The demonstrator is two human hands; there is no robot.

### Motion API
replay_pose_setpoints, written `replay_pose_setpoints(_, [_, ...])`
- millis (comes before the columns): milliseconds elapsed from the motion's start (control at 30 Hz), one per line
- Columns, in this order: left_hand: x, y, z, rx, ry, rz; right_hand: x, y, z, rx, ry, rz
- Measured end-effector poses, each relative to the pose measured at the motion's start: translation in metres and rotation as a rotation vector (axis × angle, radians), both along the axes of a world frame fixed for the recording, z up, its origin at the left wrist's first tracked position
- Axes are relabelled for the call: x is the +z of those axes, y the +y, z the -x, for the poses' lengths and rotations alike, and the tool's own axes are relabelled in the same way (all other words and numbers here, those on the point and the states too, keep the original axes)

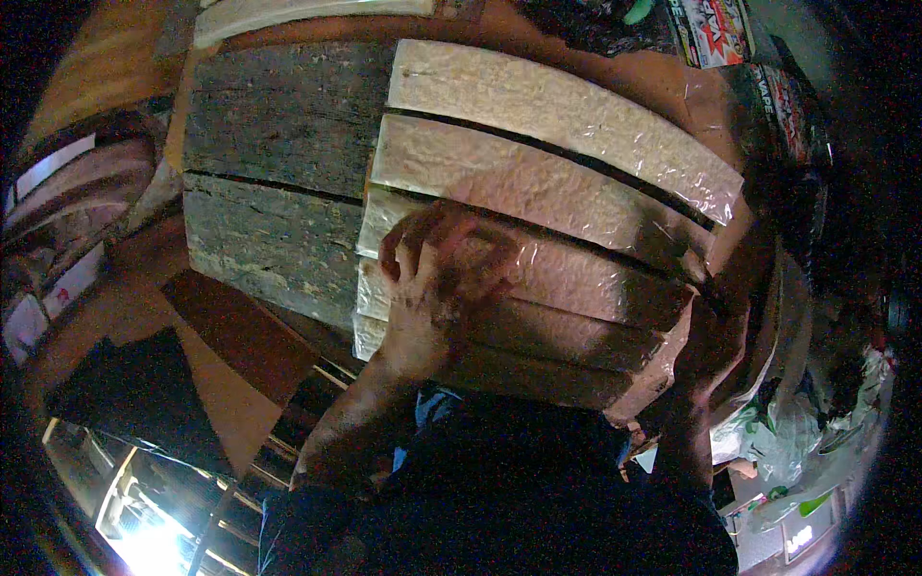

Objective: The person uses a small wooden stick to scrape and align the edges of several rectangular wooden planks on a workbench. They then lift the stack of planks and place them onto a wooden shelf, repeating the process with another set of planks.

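Several long, pale, mottled blocks in clear plastic, resembling packs of tempeh, lie side by side on a bench of worn grey planks (277,115). The far pack (533,97) and the second pack (497,158) show most of their upper faces. My left hand (425,288) is over the left part of the nearer packs, fingers bent and partly blurred. Its shadow falls across the third pack (569,266). My right hand (713,345) is in shade at the right ends of the packs, its fingertips by the second and third packs. Its grip is hidden in the dark.
Dark printed packages (713,32) stand at the far right. Another pale wrapped pack (310,18) lies beyond the bench. Thin plastic bags (785,439) hang or lie at lower right. A brown board (238,331) is below the bench's left side. Bright light enters at lower left.
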State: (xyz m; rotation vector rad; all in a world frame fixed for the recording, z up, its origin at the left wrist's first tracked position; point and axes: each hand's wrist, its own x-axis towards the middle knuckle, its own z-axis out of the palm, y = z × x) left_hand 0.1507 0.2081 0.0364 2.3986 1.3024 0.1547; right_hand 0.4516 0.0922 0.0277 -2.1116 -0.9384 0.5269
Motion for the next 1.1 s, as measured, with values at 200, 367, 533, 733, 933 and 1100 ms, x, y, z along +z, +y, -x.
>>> replay_pose_setpoints(200, [-0.005, -0.019, 0.01, -0.096, -0.001, 0.006, -0.025, -0.036, -0.029, -0.091, 0.268, -0.158])
replay_pose_setpoints(367, [-0.003, -0.017, 0.019, 0.129, 0.025, -0.019, -0.036, -0.051, -0.044, 0.01, 0.078, -0.254])
replay_pose_setpoints(533, [0.009, -0.008, 0.033, 0.267, 0.001, -0.099, -0.056, -0.066, -0.067, -0.299, 0.262, -0.189])
replay_pose_setpoints(733, [-0.003, -0.049, 0.068, 0.195, 0.066, -0.063, -0.08, -0.071, -0.065, -0.454, 0.559, -0.335])
replay_pose_setpoints(933, [0.014, -0.057, 0.037, 0.109, 0.2, -0.015, -0.075, -0.057, -0.055, -0.446, 0.588, -0.368])
replay_pose_setpoints(1100, [0.033, -0.052, 0.019, 0.146, 0.233, 0.032, -0.082, -0.055, -0.055, -0.445, 0.882, -0.483])
